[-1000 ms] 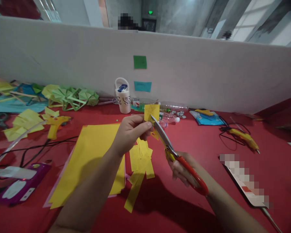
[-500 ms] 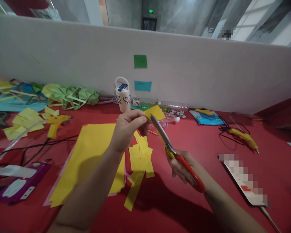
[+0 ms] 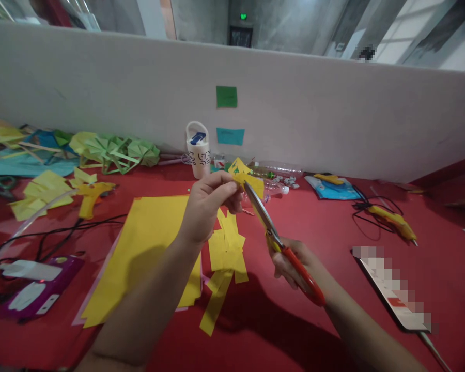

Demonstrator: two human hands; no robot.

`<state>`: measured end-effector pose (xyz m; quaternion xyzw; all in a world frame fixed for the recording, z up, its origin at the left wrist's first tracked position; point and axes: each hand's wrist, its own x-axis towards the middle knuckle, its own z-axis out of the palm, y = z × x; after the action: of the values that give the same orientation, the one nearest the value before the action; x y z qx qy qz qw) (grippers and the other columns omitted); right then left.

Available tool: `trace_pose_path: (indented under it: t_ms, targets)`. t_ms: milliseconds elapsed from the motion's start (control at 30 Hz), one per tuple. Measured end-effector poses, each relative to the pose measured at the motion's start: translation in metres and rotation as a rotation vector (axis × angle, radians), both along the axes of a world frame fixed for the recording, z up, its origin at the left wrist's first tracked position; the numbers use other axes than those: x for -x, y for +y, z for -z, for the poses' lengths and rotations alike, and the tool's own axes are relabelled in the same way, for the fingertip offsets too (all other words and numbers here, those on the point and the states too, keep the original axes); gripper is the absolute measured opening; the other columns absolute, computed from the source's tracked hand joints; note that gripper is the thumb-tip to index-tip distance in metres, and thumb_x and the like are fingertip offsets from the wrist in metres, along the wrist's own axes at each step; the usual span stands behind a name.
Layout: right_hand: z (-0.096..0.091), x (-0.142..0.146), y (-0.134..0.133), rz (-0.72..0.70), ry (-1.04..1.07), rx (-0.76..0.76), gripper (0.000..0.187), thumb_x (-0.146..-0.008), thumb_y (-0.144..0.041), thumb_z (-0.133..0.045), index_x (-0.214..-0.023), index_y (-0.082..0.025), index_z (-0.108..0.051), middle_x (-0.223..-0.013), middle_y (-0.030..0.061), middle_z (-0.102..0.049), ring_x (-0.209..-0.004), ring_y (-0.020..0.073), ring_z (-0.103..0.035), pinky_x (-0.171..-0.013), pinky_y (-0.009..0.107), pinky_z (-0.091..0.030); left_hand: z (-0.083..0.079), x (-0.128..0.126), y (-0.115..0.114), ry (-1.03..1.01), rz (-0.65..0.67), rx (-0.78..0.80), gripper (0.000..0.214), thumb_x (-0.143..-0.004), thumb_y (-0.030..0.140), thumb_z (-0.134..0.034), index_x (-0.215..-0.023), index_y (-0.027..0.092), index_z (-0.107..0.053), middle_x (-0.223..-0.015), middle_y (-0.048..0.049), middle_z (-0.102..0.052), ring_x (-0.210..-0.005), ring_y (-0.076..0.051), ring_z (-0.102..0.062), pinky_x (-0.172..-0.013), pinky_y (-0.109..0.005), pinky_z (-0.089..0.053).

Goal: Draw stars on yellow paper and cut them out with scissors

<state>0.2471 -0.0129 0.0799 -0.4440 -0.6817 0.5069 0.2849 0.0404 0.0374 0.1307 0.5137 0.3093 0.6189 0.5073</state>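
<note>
Between the thumb and fingers of my left hand (image 3: 215,204) is a small piece of yellow paper (image 3: 257,185), pinched at its edge. My right hand (image 3: 289,263) is wrapped round the handles of a pair of scissors (image 3: 264,217) with a red grip. The blades point up and left, their tips at the paper beside my left fingertips, and look nearly closed. Below my hands, several yellow paper strips (image 3: 228,248) lie overlapping on the red table (image 3: 279,330). A stack of yellow sheets (image 3: 151,232) lies under my left forearm, with pink paper showing at its edges.
At the left are a yellow glue gun (image 3: 91,199), a purple power strip (image 3: 42,289) and folded green paper shapes (image 3: 116,152). A white cup (image 3: 199,157) and plastic bottles (image 3: 279,168) stand or lie by the partition. Another glue gun (image 3: 393,222) and a phone (image 3: 391,294) are at the right.
The yellow paper, flat half a second ago, now shows a cut piece tipped up on its left, apart from the rest. The scissors' blades have closed somewhat; both hands stay about in place.
</note>
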Motion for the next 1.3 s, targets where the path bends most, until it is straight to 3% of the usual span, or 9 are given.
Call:
trace_pose_path:
  t_ms: [367,633,1167,1300]
  targets:
    - [0.003,-0.008,0.004,-0.056,-0.010,0.006,0.056,-0.084,-0.076,-0.053,-0.069,-0.024,-0.041,-0.055,-0.0079,-0.037,-0.047,0.0090,-0.034,-0.051,0.027,-0.040,0.001,0.004,0.003,0.130,0.007,-0.117,0.010,-0.075,0.019,-0.063,-0.065,0.018,-0.063,-0.052,0.0048,-0.058,-0.045,-0.007,-0.054,-0.045,-0.019,-0.042]
    - [-0.005,-0.009,0.001,-0.090,-0.003,0.044,0.051,-0.086,-0.069,-0.057,-0.070,-0.024,-0.039,-0.052,-0.0099,-0.034,-0.045,0.0085,-0.032,-0.053,0.028,-0.042,0.000,0.009,0.003,0.159,0.043,-0.110,0.012,-0.074,0.019,-0.063,-0.062,0.018,-0.062,-0.049,0.0048,-0.058,-0.043,-0.007,-0.051,-0.045,-0.020,-0.041]
    - [-0.006,-0.012,0.002,-0.124,-0.024,0.095,0.048,-0.084,-0.064,-0.063,-0.070,-0.023,-0.041,-0.053,-0.0083,-0.039,-0.045,0.0083,-0.034,-0.043,0.024,-0.028,-0.003,0.011,0.002,0.186,0.064,-0.095,0.012,-0.073,0.020,-0.064,-0.061,0.018,-0.061,-0.052,0.0050,-0.057,-0.043,-0.006,-0.052,-0.043,-0.019,-0.043]
    - [-0.006,-0.012,0.001,-0.110,-0.010,0.094,0.054,-0.083,-0.072,-0.059,-0.069,-0.023,-0.040,-0.052,-0.0083,-0.038,-0.043,0.0079,-0.034,-0.044,0.024,-0.030,-0.005,0.010,0.001,0.202,0.047,-0.077,0.012,-0.071,0.022,-0.064,-0.060,0.019,-0.061,-0.051,0.0044,-0.056,-0.042,-0.007,-0.051,-0.042,-0.021,-0.043]
